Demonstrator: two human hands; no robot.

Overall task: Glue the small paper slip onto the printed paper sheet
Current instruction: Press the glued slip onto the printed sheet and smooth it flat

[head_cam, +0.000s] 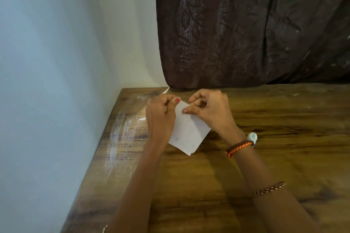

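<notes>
Above wooden table (246, 176), both hands' grip pinches white paper (189, 132).

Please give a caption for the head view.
Both hands pinch a white paper above a wooden table.

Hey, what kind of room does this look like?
Probably a room at home: a glossy brown wooden table pushed into a corner against a plain pale wall, with a dark brown leaf-patterned curtain hanging behind it.
</notes>
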